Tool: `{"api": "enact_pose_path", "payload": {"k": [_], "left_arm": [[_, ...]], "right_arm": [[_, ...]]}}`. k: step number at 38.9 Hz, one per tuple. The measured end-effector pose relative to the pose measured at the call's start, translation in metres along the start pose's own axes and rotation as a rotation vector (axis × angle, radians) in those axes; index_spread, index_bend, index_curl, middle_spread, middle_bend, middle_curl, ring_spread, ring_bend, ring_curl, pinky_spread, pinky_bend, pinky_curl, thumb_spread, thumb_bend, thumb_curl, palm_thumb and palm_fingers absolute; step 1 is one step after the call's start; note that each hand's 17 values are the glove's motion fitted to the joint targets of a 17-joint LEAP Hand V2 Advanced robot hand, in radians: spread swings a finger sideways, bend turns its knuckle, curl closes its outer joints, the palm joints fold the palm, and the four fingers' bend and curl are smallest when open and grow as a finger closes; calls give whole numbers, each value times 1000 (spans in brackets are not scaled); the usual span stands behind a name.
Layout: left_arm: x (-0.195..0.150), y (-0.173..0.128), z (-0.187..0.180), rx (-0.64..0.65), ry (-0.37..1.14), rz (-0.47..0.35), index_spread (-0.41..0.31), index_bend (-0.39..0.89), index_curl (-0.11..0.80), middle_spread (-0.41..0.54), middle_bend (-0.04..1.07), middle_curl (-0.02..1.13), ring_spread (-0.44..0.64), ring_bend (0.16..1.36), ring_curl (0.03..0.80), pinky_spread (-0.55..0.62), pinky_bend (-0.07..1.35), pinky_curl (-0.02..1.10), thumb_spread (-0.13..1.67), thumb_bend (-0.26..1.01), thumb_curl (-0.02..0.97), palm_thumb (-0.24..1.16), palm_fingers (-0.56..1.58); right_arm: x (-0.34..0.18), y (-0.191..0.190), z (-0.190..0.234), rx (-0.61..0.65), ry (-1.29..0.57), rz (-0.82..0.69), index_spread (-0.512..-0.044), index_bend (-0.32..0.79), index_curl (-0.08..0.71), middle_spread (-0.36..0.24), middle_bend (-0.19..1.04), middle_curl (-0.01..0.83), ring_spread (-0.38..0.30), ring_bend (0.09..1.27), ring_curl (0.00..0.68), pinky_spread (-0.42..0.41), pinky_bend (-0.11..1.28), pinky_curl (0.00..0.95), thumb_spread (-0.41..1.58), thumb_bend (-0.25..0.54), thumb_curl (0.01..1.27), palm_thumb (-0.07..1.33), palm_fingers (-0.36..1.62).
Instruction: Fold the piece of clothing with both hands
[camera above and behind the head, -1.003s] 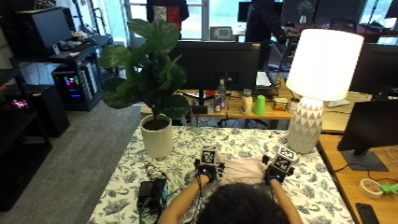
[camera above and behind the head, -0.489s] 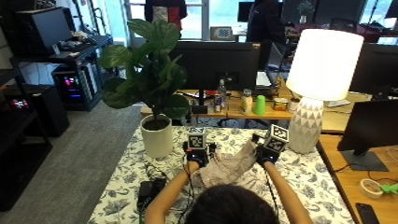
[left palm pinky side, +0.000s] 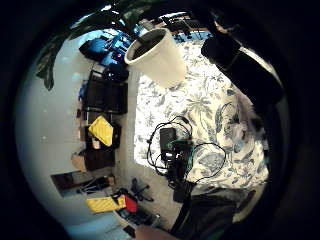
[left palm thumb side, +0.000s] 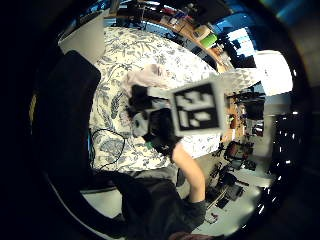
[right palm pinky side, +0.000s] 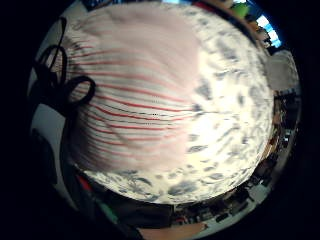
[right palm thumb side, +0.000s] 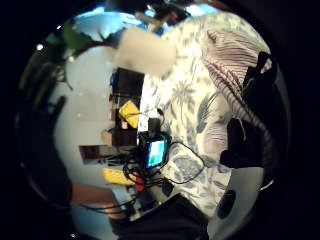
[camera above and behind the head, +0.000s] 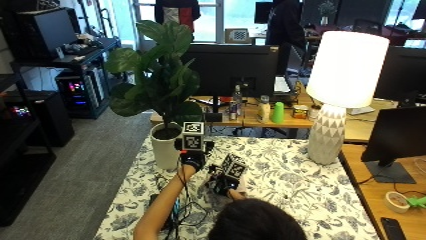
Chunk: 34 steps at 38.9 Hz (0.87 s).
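The shirt (right palm pinky side: 135, 95), pale with thin red stripes, lies on the flower-print tablecloth (camera above and behind the head: 299, 180) close in front of the person, mostly hidden under the right hand (camera above and behind the head: 226, 184). That hand is low over it, apparently gripping the cloth, though I can't tell for sure. It looks light and floppy, so I'd pinch it at edges or corners. The left hand (camera above and behind the head: 193, 159) is lifted a bit farther out; can't tell its fingers either. A tangle of cables (camera above and behind the head: 174, 212) sits near left and could snag; farther off, the white plant pot (camera above and behind the head: 164, 150) left and lamp (camera above and behind the head: 327, 135) far right.
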<state>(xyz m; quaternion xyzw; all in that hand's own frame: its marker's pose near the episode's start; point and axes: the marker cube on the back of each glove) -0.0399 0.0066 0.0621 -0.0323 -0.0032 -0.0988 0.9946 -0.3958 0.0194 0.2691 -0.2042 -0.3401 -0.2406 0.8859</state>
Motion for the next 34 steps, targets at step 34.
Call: {"api": "enact_pose_path", "payload": {"k": [34], "left_arm": [[6, 0, 8, -10, -106, -32, 45, 117, 220, 164, 178, 335, 224, 691, 319, 257, 688, 355, 1523, 2, 130, 113, 228]], "right_arm": [[42, 24, -177, 551, 37, -121, -190, 87, 226, -71, 230, 472, -138, 576, 432, -187, 607, 381, 1271, -8, 349, 862, 1106]]}}
